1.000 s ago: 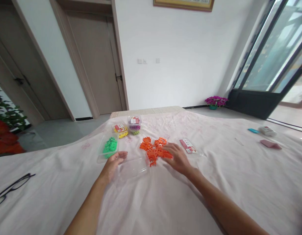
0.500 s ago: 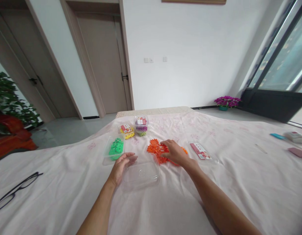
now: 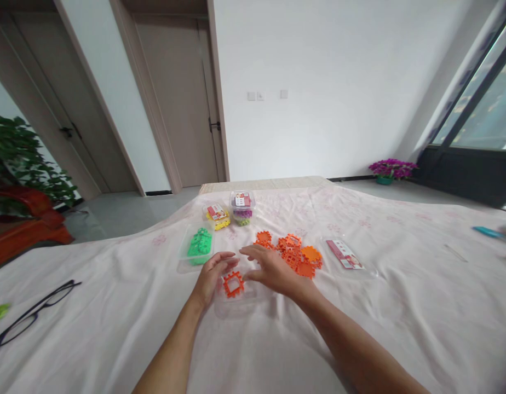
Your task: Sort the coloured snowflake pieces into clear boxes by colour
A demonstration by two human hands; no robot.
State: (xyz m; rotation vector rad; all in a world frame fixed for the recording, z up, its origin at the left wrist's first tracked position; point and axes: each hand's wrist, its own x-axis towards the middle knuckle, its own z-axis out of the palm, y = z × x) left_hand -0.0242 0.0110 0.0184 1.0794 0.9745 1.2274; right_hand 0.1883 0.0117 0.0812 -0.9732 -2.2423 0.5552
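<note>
A clear plastic container (image 3: 253, 295) lies on the cloth in front of me. One orange square-framed toothed piece (image 3: 234, 284) is inside it. My left hand (image 3: 214, 275) curls around the container's left rim. Over the right side of the container, my right hand (image 3: 273, 269) has its thumb and fingers apart, with nothing seen between them; the thumb tip is close to the orange piece. Just beyond the right hand lies a heap of orange toothed pieces (image 3: 292, 251), partly hidden by it.
Left of the container stands a clear box of green pieces (image 3: 200, 246). Behind are a box of yellow pieces (image 3: 218, 218) and stacked boxes (image 3: 242, 207). A labelled clear lid (image 3: 346, 254) lies right. Glasses (image 3: 31, 314) rest at the far left.
My right hand has moved left from the orange heap to over the container. An orange piece now lies in the container. My left hand stays at the rim; the view has shifted slightly.
</note>
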